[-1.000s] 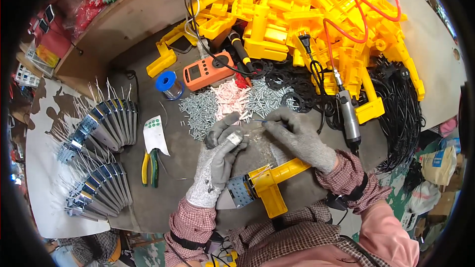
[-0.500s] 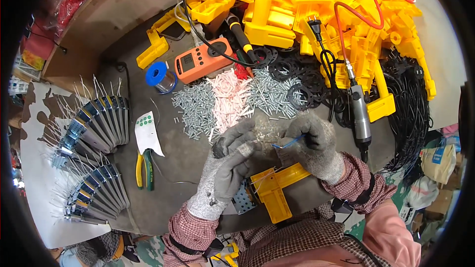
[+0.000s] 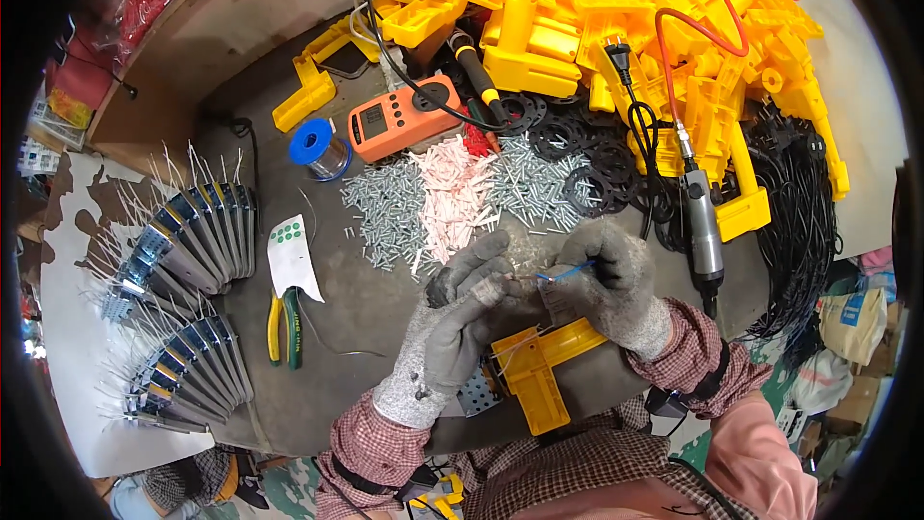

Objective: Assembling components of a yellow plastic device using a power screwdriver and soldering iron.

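Both my hands wear grey gloves and meet over the middle of the bench. My right hand (image 3: 621,274) is closed in a pinch round a thin blue wire (image 3: 568,272). This wire slants down toward my left hand (image 3: 460,323), whose thumb and forefinger pinch at its pale end; the exact contact is too small to make out. Just below my hands lies a yellow plastic housing (image 3: 531,380) with a thin white wire across it. Beside it, partly hidden by my left hand, is a perforated metal plate (image 3: 478,397).
Beyond my hands lie small screws (image 3: 385,207), pale pink sleeves (image 3: 448,193), black rings (image 3: 592,188) and heaped yellow housings (image 3: 539,29). An orange meter (image 3: 404,120), solder spool (image 3: 318,149) and pliers (image 3: 284,332) sit left; a power screwdriver (image 3: 703,231) and black cords (image 3: 794,221) right.
My left fingertips have closed in on the end of the blue wire. The right hand keeps its pinch, and the whole view has shifted slightly.
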Available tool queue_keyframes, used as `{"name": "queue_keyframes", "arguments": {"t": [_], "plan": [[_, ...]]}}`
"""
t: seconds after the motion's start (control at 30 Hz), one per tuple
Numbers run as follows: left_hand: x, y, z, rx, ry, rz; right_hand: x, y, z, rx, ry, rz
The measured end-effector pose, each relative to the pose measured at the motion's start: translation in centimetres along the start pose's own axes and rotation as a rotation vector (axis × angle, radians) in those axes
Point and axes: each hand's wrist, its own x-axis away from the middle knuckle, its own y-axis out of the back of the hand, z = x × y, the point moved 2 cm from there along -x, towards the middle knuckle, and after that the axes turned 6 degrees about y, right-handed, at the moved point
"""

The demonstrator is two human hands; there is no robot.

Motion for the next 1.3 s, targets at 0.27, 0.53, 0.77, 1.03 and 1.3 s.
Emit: {"name": "queue_keyframes", "arguments": {"t": [0.27,0.53,0.77,1.03,1.3], "plan": [[0.5,-1.1,-0.7,-0.255,-0.21,-0.117,-0.9,-0.5,0.7,0.205,0.051,0.029],[-0.2,-1.8,0.2,-0.652,-0.436,-0.247,-1.1,-1.0,0.0,0.164,-0.146,0.142],[-0.7,-2.9,-0.2,-0.687,-0.368,-0.268,-1.1,-0.7,-0.7,0.231,-0.086,0.103],[0.7,-2.8,0.4,-0.7,-0.323,-0.378,-1.4,0.5,1.1,0.339,0.01,0.11],[-1.1,-2.2,1.9,-0.788,-0.51,-0.255,-0.6,-1.2,-0.7,0.214,0.045,0.094]]}}
